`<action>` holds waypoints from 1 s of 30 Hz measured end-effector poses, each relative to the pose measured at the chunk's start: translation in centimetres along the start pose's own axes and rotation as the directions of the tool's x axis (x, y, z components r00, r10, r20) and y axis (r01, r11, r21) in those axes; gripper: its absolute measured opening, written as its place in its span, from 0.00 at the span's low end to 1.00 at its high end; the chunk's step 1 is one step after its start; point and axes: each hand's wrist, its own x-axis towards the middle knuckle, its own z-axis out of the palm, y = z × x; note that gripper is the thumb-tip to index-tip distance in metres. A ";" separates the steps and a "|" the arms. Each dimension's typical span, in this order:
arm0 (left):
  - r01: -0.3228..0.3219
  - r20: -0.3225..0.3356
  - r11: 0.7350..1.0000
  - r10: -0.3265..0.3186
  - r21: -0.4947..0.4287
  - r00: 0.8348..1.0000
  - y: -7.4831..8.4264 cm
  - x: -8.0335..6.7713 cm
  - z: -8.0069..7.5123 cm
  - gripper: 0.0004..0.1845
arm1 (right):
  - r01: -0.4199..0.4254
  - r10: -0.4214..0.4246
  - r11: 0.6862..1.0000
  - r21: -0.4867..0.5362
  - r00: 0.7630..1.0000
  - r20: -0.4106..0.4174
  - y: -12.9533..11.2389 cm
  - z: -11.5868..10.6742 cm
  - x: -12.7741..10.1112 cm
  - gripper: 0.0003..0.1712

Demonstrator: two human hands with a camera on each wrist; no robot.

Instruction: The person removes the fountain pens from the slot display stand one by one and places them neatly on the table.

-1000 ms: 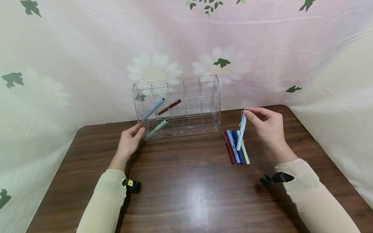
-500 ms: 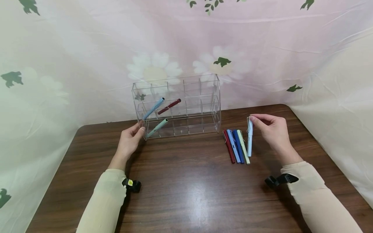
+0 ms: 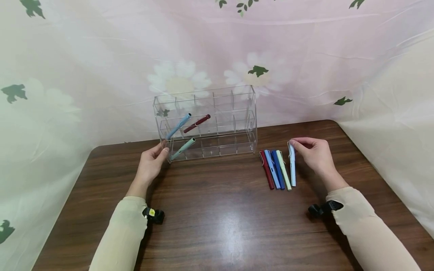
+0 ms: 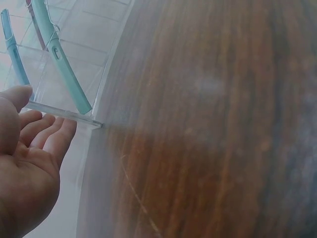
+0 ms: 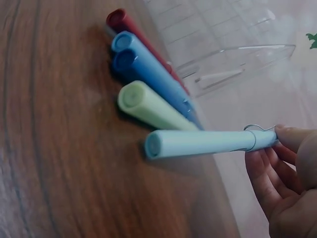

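Dark wood table (image 3: 217, 226), floral cloth (image 3: 101, 56) behind. Right hand (image 3: 313, 154) pinches pale pen (image 3: 292, 165) by clip end, beside pen row (image 3: 274, 169). Left hand (image 3: 150, 163), fingers straight, touches organizer (image 3: 207, 124) corner.

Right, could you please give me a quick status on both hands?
Left hand open against organizer. Right hand pinching pale blue pen beside four pens. Nothing blocking.
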 end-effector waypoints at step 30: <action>-0.010 -0.003 1.000 0.010 0.018 1.000 -0.5 0.2 -0.1 0.29 | 0.039 0.009 0.953 -0.300 0.987 0.158 0.8 2.3 1.0 0.22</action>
